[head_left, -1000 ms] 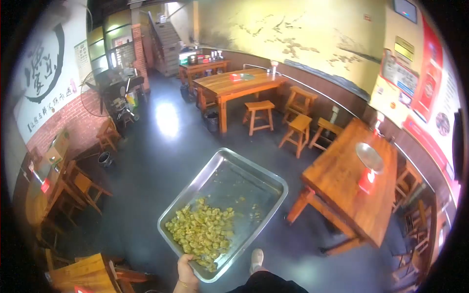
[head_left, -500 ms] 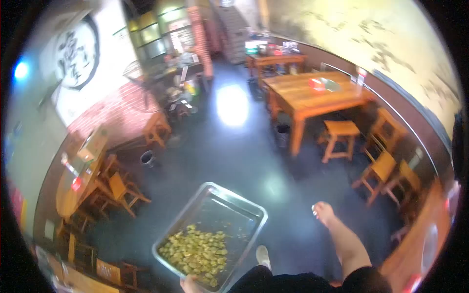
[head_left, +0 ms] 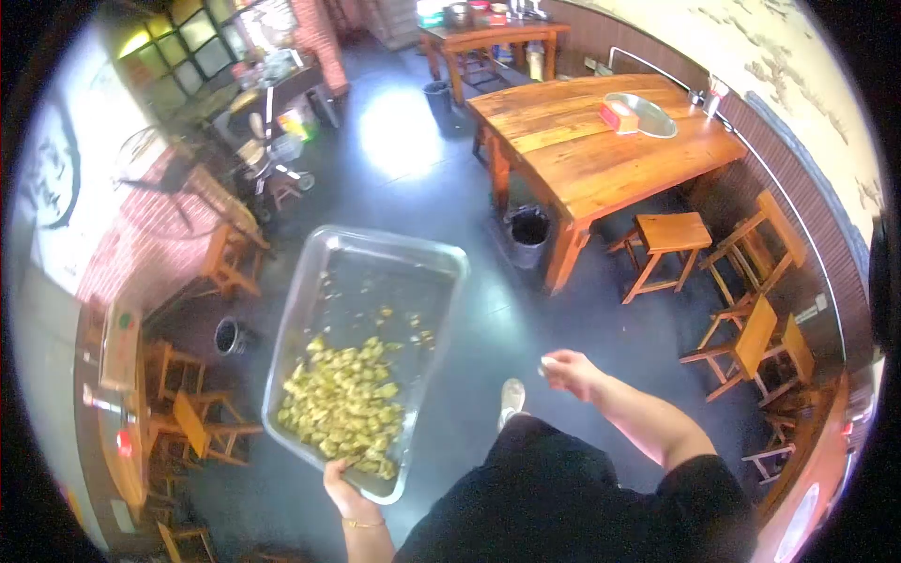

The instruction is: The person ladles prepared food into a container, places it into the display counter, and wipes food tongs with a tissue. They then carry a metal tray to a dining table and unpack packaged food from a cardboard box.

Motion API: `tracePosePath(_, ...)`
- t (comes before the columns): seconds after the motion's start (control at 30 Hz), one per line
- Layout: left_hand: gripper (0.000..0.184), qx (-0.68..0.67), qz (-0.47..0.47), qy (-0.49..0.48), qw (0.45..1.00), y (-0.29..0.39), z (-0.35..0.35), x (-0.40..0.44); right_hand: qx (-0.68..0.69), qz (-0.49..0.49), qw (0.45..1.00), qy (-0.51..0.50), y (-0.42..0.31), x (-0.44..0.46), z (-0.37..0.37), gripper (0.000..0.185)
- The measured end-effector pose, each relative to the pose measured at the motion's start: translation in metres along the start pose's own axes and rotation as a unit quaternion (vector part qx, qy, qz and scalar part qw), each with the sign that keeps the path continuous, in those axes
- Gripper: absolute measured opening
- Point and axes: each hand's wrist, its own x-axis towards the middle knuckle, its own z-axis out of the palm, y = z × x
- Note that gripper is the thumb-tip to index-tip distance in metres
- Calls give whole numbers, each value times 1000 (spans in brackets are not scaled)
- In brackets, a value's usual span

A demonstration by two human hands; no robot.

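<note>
A metal tray (head_left: 436, 310) hangs over the floor, tilted a little, with a heap of yellow-green food pieces (head_left: 338, 399) in its near left part and a few scattered bits farther up. My left hand (head_left: 349, 493) grips the tray's near rim, thumb over the edge; the fingers beneath are hidden. Out to the right of the tray, my right hand (head_left: 571, 373) is held in the air with its fingers curled together. Something small and pale shows at its fingertips, too small to make out.
Ahead stands a wooden table (head_left: 601, 178) with a round metal plate (head_left: 657, 114) and a red box (head_left: 618, 117). Stools (head_left: 671, 235) line the right. A black bin (head_left: 527, 230) is by the table leg, another bin (head_left: 229, 335) at left. A cart (head_left: 272, 141) stands farther back.
The view has moved closer to the far table. My right hand has come into view, then shifted left towards the tray. The tray has turned more upright in view, still held by my left hand.
</note>
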Motion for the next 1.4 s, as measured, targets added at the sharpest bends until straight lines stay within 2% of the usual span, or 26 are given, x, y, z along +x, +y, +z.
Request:
tracePosePath(0.07, 57, 30, 55, 54, 997, -32, -28, -85, -30, -42, 998, 32, 13, -20, -21, 23)
tracePosePath(0.13, 56, 54, 80, 83, 992, -46, -31, -87, -20, -95, 988, 122, 18, 40, -51, 24)
tracePosePath(0.2, 55, 57, 37, 92, 993, -41, -48, -67, -21, -98, 954, 283, -4, 104, -69, 43)
tracePosePath(0.23, 54, 61, 40, 110, 991, -40, -36, -62, 38, -89, 956, 276, -20, 123, -78, 57)
tracePosePath(0.3, 53, 171, 102, 162, 967, -38, -38, -54, -42, -50, 956, 287, -28, 141, -83, 57)
tracePosePath(0.33, 52, 265, 146, 201, 932, -45, -59, -52, -88, -43, 954, 283, -33, 146, -83, 57)
tracePosePath(0.37, 52, 257, 163, 206, 930, -47, -81, -46, -103, -53, 967, 228, -22, 145, -81, 53)
tracePosePath(0.43, 36, 149, 145, 227, 951, -37, -82, -28, -294, -92, 936, 171, 29, 167, -90, 39)
tracePosePath(0.47, 21, 50, 99, 231, 967, -28, -73, -21, -379, -176, 895, 156, 39, 149, -84, 35)
tracePosePath(0.5, 46, 386, 192, 204, 879, -20, -143, -8, -461, -136, 870, 109, 61, 118, -74, 32)
tracePosePath(0.53, 53, 83, 111, 136, 981, -9, -139, -5, -507, -106, 855, 14, 124, 114, -88, 31)
tracePosePath(0.57, 42, 61, 111, 112, 986, 0, -144, -9, -528, -49, 847, 29, 130, 60, -65, 32)
tracePosePath(0.6, 32, 35, 112, 88, 989, 0, -147, -9, -542, 8, 840, -28, 139, 48, -58, 35)
tracePosePath(0.63, 31, 51, 98, 67, 992, 7, -132, -11, -539, -90, 837, -31, 140, 21, -42, 40)
tracePosePath(0.67, 30, 75, 82, 50, 993, 16, -114, -16, -503, -76, 861, -4, 134, -7, -27, 46)
tracePosePath(0.73, 29, 100, 50, 22, 993, 16, -110, -10, -393, -189, 897, 75, 125, -46, -16, 40)
tracePosePath(0.83, 25, 93, 19, -30, 995, 21, -124, 14, -110, -252, 953, 124, 148, -93, 17, 36)
tracePosePath(0.87, 22, 74, 9, -40, 996, 20, -104, 7, 3, -264, 957, 117, 134, -120, 36, 40)
tracePosePath(1.0, 10, 146, 45, -1, 988, 22, -139, 0, 43, -389, 918, 59, 62, -166, 69, 51)
tracePosePath(1.07, 9, 139, 60, 17, 988, 12, -158, 16, 111, -491, 862, -67, 4, -176, 91, 59)
tracePosePath(1.1, 24, 183, 95, -39, 978, 15, -178, 34, 109, -533, 832, -114, -37, -191, 111, 69)
tracePosePath(1.13, 42, 180, 73, 26, 981, 17, -105, -14, 130, -570, 786, -200, -71, -205, 132, 80)
tracePosePath(1.2, 65, 169, -20, -51, 984, 20, -59, -41, 94, -670, 614, -406, -140, -235, 172, 74)
tracePosePath(1.27, 55, 160, 58, -70, 983, 22, -76, -18, 56, -670, 506, -541, -168, -248, 224, 72)
tracePosePath(1.37, 55, 154, 42, -48, 986, 16, -71, 36, 39, -622, 408, -667, -192, -233, 299, 68)
tracePosePath(1.4, 55, 135, 54, -57, 988, 27, -2, 78, 56, -597, 398, -694, -248, -206, 304, 67)
